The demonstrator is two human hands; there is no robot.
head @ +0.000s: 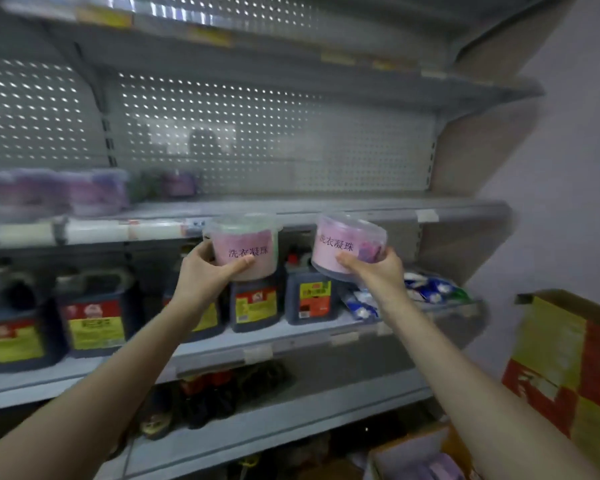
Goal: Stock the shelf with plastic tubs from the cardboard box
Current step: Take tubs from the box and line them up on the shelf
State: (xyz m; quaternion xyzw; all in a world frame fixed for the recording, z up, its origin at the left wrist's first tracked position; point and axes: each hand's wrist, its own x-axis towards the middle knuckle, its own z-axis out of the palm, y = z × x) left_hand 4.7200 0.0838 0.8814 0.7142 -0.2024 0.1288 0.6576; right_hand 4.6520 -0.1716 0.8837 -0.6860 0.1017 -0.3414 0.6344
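My left hand (207, 268) grips a clear plastic tub with a pink label (246, 242), held upright just in front of the middle shelf's front edge (361, 211). In my right hand (378, 271) is a second pink-labelled tub (343, 244), tilted to the left, at about the same height. Both tubs hang in the air, off the shelf. Several similar tubs (56, 194) stand on the middle shelf at the far left. The open cardboard box (416, 455) sits at the bottom right with purple tubs inside.
Dark jugs with yellow and red labels (94, 313) line the shelf below, with blue-white packets (426, 289) at its right end. A yellow and red carton (568, 362) stands at the right. The perforated back panel (274, 147) rises behind the middle shelf.
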